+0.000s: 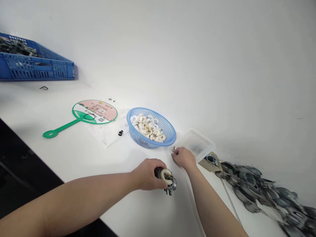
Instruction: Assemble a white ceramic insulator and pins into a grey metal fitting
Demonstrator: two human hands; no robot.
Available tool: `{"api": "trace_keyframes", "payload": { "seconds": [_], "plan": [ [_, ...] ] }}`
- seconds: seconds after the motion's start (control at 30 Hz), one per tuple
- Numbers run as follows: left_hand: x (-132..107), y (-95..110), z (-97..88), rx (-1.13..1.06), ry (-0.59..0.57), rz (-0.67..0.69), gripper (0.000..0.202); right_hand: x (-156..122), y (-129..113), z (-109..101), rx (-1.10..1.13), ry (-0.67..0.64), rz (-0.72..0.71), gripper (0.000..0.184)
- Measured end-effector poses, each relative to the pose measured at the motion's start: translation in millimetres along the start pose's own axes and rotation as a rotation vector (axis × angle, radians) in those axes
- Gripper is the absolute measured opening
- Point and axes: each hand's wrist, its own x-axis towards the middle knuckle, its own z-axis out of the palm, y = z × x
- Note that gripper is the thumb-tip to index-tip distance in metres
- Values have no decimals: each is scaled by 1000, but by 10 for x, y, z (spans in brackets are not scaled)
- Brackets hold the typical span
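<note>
Left hand (147, 174) closed on a grey metal clamp (171, 185) carrying a white plastic ring (166, 175) before the round blue plastic basket (160, 120), right hand (182, 158) pinching a tiny dark piece (173, 149) right of it, further white rings (146, 126) inside it, many grey clamps (249, 187) piled beyond it

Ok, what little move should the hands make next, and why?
I'd guess the right hand should carry the tiny piece it seems to pinch, at the corner of the clear plastic box, over to the metal part in the left hand. That part has a white ring on it, and the hands are close together.
</note>
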Motion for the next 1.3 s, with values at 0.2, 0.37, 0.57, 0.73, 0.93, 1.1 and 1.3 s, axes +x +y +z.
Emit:
{"api": "trace_keyframes", "payload": {
  "seconds": [0.2, 0.37, 0.57, 0.73, 0.93, 1.1, 1.3],
  "plan": [
    [6, -5, 2, 6, -1, -5, 34, -28, -13, 20, 8, 15, -2, 17],
    [5, 1, 6, 5, 7, -2, 33, -28, 6, 43, 11, 24, -2, 18],
    [4, 2, 1, 1, -1, 2, 33, -40, 4, 49, 0, 25, -27, 15],
    [9, -3, 1, 16, 0, 19, 32, -29, -2, 40, -22, 21, -51, 14],
    [4, -1, 2, 9, -1, 15, 31, 29, -3, 0, -57, -20, -112, 12],
    [3, -13, 3, -4, 5, 24, 32, 54, -27, -59, -87, -70, -141, 13],
    [0, -11, 4, -3, -5, 4, 31, 70, -74, -117, -137, -126, -172, 19]
  ]
}}
